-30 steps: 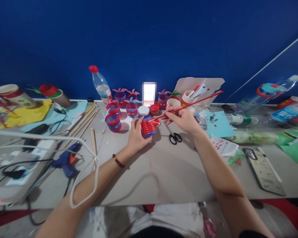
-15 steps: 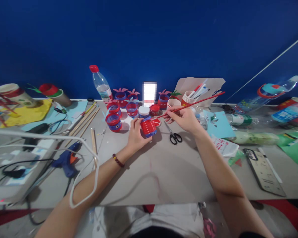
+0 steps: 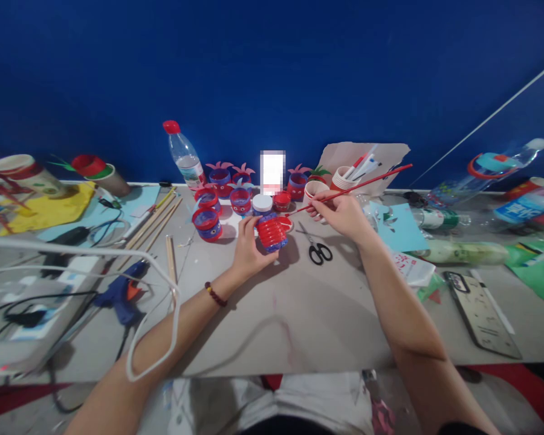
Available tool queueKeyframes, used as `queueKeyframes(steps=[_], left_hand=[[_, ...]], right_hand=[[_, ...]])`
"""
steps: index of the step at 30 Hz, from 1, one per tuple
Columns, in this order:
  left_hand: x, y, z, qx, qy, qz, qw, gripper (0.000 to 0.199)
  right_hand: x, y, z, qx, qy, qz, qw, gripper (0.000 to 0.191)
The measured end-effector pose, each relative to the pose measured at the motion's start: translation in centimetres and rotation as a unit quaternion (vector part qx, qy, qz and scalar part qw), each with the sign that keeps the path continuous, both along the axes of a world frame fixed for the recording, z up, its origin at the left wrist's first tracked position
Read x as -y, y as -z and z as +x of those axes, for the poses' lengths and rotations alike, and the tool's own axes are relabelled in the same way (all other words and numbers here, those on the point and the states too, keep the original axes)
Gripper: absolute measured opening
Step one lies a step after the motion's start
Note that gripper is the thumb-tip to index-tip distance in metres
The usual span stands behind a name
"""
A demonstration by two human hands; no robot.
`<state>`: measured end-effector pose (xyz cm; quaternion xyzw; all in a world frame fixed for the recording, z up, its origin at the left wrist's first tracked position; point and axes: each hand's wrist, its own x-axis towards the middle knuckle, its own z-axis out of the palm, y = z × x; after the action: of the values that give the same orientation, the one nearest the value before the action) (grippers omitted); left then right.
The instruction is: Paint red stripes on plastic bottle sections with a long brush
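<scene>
Left hand (image 3: 249,248): thumb and fingers curled around the ribbed cup, thumb on the near side; bracelet (image 3: 215,294) on the wrist.
Ribbed cup (image 3: 272,231): red side, blue at the ends; tilted in the left hand, mid-table, left of the scissors.
Right hand (image 3: 338,214): pinch grip, fingertips closed on the brush.
Brush (image 3: 367,183): thin, red, slanted; tip low and left by the red-smeared lid (image 3: 286,224), tail up and right. Tip contact: cannot tell.
Lid: just right of the ribbed cup, partly hidden behind it.
Scissors (image 3: 320,254): black handles toward the person, below the right hand, nothing holding them.
White-capped jar (image 3: 262,203): just behind the ribbed cup.
Red pot (image 3: 281,200): right of that jar.
Finished-looking cups (image 3: 207,223): red and purple, several with leafy tops, grouped left of the jar; more behind and right.
Bottle (image 3: 184,154): upright, red cap, back left.
Pens (image 3: 365,164): in paper cups (image 3: 343,180), behind the right hand.
Glue gun (image 3: 124,290): left side, near the sticks (image 3: 147,223) and power strip (image 3: 49,308).
Phone (image 3: 483,317): flat, right side.
Blue paper (image 3: 401,226): right of the right hand, shapes cut out.
</scene>
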<state>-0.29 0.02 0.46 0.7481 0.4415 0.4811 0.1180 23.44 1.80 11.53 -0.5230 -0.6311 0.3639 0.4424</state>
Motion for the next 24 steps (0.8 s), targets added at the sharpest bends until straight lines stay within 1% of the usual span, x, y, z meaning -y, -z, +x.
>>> queueKeyframes(steps=[2,4,7,11,17,20,24], left_hand=[[0.0,0.1,0.0,-0.011,0.004,0.001,1.000,0.087],[0.0,0.2,0.0,-0.024,0.000,-0.006,1.000,0.089],[0.0,0.4,0.1,-0.036,-0.018,-0.020,0.999,0.092],[0.0,0.5,0.1,-0.038,-0.019,-0.022,0.999,0.092],[-0.1,0.5,0.1,-0.039,-0.022,-0.023,0.999,0.091],[-0.1,0.5,0.1,-0.039,-0.019,-0.014,0.999,0.090],[-0.2,0.5,0.0,-0.033,-0.015,-0.006,0.999,0.087]], right_hand=[[0.0,-0.2,0.3,-0.005,0.011,-0.003,1.000,0.025],[0.2,-0.5,0.6,-0.029,0.002,-0.008,1.000,0.024],[0.5,-0.9,0.9,-0.062,-0.040,-0.020,0.997,0.023],[0.9,-0.7,0.7,-0.057,-0.119,-0.040,0.990,0.017],[0.8,0.2,-0.5,-0.040,-0.165,-0.075,0.983,0.012],[0.7,0.3,-1.0,-0.050,-0.166,-0.081,0.981,0.009],[0.7,0.0,-1.2,-0.059,-0.144,-0.090,0.984,0.008]])
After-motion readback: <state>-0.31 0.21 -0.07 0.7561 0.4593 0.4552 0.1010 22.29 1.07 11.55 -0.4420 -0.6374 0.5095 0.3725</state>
